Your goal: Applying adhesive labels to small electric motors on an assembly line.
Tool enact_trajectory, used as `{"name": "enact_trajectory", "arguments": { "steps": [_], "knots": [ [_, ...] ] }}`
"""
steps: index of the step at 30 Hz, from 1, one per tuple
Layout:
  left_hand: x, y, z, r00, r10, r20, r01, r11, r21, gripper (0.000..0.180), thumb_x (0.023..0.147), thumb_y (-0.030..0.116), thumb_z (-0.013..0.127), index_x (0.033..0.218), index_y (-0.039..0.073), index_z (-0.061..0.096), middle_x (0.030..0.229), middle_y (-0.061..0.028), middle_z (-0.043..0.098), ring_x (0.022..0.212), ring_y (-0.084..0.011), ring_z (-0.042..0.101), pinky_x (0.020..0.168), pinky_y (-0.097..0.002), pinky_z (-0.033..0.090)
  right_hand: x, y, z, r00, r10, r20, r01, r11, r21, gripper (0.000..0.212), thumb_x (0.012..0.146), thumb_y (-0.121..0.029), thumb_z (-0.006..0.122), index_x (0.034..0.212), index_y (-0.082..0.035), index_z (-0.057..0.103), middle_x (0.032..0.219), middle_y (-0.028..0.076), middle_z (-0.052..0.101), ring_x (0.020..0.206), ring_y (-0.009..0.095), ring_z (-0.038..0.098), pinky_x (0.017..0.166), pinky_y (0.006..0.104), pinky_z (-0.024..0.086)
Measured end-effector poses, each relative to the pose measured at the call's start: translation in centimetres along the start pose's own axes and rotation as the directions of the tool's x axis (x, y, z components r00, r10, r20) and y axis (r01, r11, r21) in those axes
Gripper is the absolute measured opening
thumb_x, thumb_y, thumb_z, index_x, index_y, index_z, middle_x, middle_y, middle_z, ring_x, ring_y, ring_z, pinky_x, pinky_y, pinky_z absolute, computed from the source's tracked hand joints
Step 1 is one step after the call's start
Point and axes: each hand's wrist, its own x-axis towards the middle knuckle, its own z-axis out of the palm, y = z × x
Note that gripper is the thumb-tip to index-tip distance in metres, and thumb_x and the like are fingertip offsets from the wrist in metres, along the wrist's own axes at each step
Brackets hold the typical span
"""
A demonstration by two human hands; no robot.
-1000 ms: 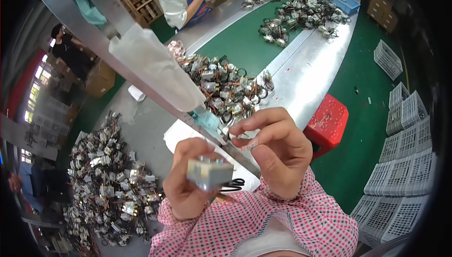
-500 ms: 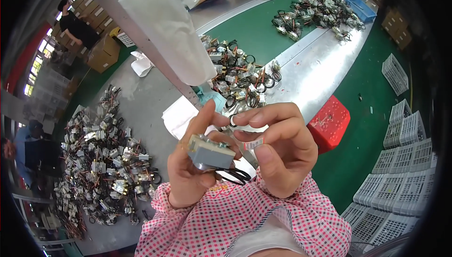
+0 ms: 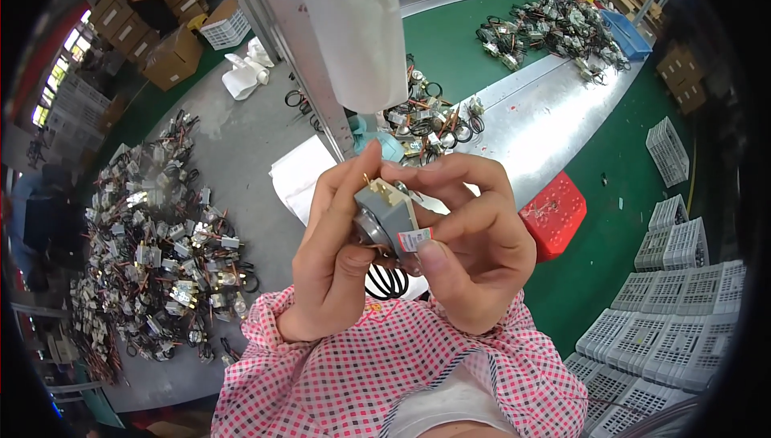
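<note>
My left hand [image 3: 333,249] holds a small grey thermostat [image 3: 392,211] with a round metal face and a pale, terminal-bearing side. It is tilted, and its coiled black tube [image 3: 388,281] hangs below. My right hand [image 3: 482,245] is curled against the other side. Its thumb presses a small red-and-white label [image 3: 414,239] against the grey casing. Whether the label is fully stuck down cannot be seen. The fingertips of both hands almost meet above the thermostat.
Heaps of similar thermostats lie at the left [image 3: 161,245], beyond my hands [image 3: 438,121] and at the far right [image 3: 554,28]. A metal post [image 3: 309,44] with a whitish plastic sleeve [image 3: 357,36] rises ahead. A red stool [image 3: 554,217] and white crates [image 3: 675,317] stand to the right.
The label has moved from my right fingertips onto the thermostat's side. My left hand has turned the thermostat, and my hands have come together. The view has shifted slightly.
</note>
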Motion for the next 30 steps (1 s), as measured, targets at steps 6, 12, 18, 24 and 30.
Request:
{"name": "enact_trajectory", "arguments": {
  "steps": [6, 12, 18, 24, 30],
  "knots": [
    [0.0, -0.5, -0.3, 0.997, 0.072, 0.013, -0.073, 0.997, 0.034, 0.061, 0.092, 0.038, 0.036, 0.132, -0.007, 0.028, 0.12, -0.019, 0.039, 0.108, -0.0254, 0.044, 0.091, -0.0339, 0.036, -0.1, 0.2, 0.2, 0.999, 0.023, 0.024, -0.023, 1.0, 0.009, 0.008, 0.074, 0.008, 0.057, 0.079, 0.007, 0.052, 0.114, 0.022, 0.039, 0.112, 0.035, 0.047, 0.093, 0.0382, 0.044],
    [-0.2, -1.5, -0.7, 0.997, 0.064, 0.047, -0.065, 0.998, 0.022, 0.077, 0.087, 0.053, 0.033, 0.13, -0.011, 0.026, 0.129, -0.0177, 0.034, 0.116, -0.0244, 0.042, 0.094, -0.0339, 0.036, 0.0, 0.5, 0.3, 0.999, 0.022, 0.023, -0.022, 1.0, 0.021, 0.008, 0.073, 0.01, 0.056, 0.078, 0.007, 0.051, 0.114, 0.023, 0.038, 0.113, 0.037, 0.045, 0.094, 0.0394, 0.043],
    [-0.2, -1.4, -1.0, 0.996, 0.061, 0.064, -0.063, 0.998, 0.018, 0.077, 0.087, 0.053, 0.033, 0.13, -0.011, 0.026, 0.128, -0.0179, 0.034, 0.116, -0.0247, 0.042, 0.094, -0.0337, 0.036, 0.1, 0.6, 0.2, 0.998, -0.011, 0.059, 0.012, 1.0, -0.018, 0.008, 0.074, 0.01, 0.056, 0.078, 0.008, 0.05, 0.113, 0.022, 0.038, 0.113, 0.038, 0.045, 0.094, 0.0416, 0.043],
    [-0.2, -1.5, -1.2, 0.996, 0.065, 0.062, -0.068, 0.997, 0.039, 0.078, 0.087, 0.053, 0.034, 0.13, -0.011, 0.026, 0.128, -0.0178, 0.034, 0.116, -0.0244, 0.041, 0.094, -0.0337, 0.035, 0.0, 0.8, 0.3, 0.998, 0.005, 0.069, -0.005, 1.0, -0.003, 0.007, 0.075, 0.011, 0.055, 0.078, 0.008, 0.049, 0.113, 0.021, 0.038, 0.114, 0.038, 0.044, 0.094, 0.0421, 0.043],
    [-0.2, -1.4, -1.0, 0.996, 0.081, 0.021, -0.081, 0.997, -0.015, 0.063, 0.09, 0.041, 0.037, 0.131, -0.006, 0.028, 0.12, -0.0194, 0.037, 0.11, -0.0263, 0.043, 0.092, -0.0345, 0.036, 0.1, 0.9, 0.2, 0.997, 0.015, 0.071, -0.012, 0.999, -0.039, 0.007, 0.074, 0.011, 0.055, 0.078, 0.008, 0.049, 0.112, 0.021, 0.038, 0.113, 0.037, 0.045, 0.093, 0.0411, 0.044]
  ]
}}
